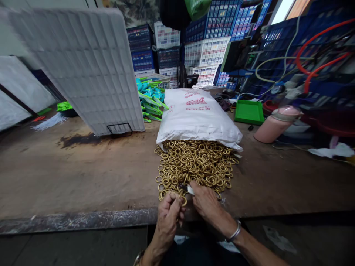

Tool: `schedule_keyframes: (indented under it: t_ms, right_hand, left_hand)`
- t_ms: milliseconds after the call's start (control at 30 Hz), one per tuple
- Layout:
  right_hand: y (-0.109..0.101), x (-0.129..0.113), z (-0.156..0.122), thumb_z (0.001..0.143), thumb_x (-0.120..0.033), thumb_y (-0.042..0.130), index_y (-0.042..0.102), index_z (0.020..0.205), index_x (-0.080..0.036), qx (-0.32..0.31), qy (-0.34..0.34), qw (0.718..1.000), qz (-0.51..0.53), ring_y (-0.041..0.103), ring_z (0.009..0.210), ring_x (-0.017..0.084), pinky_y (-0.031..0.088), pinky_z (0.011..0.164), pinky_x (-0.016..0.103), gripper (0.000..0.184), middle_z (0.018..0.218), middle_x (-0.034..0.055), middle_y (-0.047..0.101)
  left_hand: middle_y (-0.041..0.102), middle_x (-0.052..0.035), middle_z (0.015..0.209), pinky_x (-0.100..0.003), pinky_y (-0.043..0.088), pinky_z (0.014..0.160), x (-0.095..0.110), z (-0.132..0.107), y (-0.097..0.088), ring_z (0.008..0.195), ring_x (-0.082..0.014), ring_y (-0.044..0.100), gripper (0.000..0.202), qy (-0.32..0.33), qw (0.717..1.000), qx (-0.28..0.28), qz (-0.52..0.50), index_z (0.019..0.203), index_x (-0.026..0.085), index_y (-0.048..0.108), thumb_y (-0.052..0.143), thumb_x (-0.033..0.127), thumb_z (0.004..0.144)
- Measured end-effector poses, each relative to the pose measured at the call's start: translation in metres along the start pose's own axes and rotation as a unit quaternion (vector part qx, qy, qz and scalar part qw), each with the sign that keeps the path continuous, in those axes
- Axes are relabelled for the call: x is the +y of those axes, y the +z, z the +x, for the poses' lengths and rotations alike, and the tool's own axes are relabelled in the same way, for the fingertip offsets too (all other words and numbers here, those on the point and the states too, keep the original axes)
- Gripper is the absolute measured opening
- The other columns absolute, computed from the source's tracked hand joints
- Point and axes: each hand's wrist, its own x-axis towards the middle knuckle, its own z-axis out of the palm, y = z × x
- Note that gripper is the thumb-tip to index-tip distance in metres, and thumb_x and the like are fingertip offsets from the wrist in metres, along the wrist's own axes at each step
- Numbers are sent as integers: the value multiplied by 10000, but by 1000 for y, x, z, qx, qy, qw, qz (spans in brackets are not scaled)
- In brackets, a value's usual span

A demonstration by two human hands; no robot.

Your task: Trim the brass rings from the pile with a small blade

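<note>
Pinched in the fingertips of my left hand (pixel 168 211) is a gold ring (pixel 183 201), close to the table's front edge. My right hand (pixel 205 201) is closed on a small tool (pixel 190 189) that has a white part and a dark tip, pointing left over the rings; its exact kind is too small to make out. Just beyond both hands spreads a heap of gold rings (pixel 196 162), spilling from the open end of a white sack (pixel 194 118) with red print that lies on its side.
On the left a ribbed white panel (pixel 83 70) stands in a wire holder. Green and blue plastic pieces (pixel 151 98) are piled behind it. To the right are a green tray (pixel 249 112) and a pink bottle (pixel 274 125). Stacked crates (pixel 206 51) line the back.
</note>
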Motion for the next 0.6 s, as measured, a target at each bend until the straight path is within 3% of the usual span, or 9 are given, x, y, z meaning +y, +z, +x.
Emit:
schedule_keyframes:
  t_ms: [133, 167, 333, 433, 600]
  right_hand:
    - [-1, 1, 3, 756, -159, 370, 473, 724, -174, 14, -17, 990, 142, 463, 559, 122, 274, 528, 231, 109, 627, 14, 536]
    - [-1, -1, 4, 784, -210, 352, 458, 674, -180, 12, -3, 980, 198, 445, 543, 114, 285, 520, 224, 156, 602, 4, 517]
    - [-1, -19, 4, 803, -353, 344, 434, 563, -184, -56, 36, 901, 428, 391, 472, 86, 305, 465, 198, 307, 496, -37, 444]
    - [-2, -24, 2, 791, -371, 380, 438, 569, -181, -50, 49, 885, 460, 375, 472, 82, 301, 455, 193, 297, 496, -43, 432]
    - [3, -22, 4, 775, -368, 399, 440, 578, -175, -16, 27, 907, 420, 375, 525, 91, 313, 495, 203, 280, 546, -33, 431]
  left_hand:
    - [512, 44, 612, -124, 317, 367, 5, -6, 0, 423, -33, 436, 262, -7, 996, -35, -83, 740, 178, 445, 598, 390, 725]
    - [514, 44, 623, -125, 314, 365, 4, -5, 0, 428, -35, 441, 259, -7, 994, -35, -103, 743, 180, 446, 600, 388, 724]
    - [511, 36, 584, -130, 294, 346, 0, 3, -2, 416, -45, 435, 287, -16, 995, -6, -100, 734, 171, 467, 554, 443, 742]
    - [534, 15, 604, -133, 300, 351, -1, 5, -4, 431, -48, 429, 269, -3, 997, -24, -71, 721, 160, 470, 534, 417, 766]
    - [495, 27, 559, -142, 321, 369, -4, 4, -8, 442, -55, 410, 227, 23, 997, -44, -51, 698, 158, 468, 517, 359, 791]
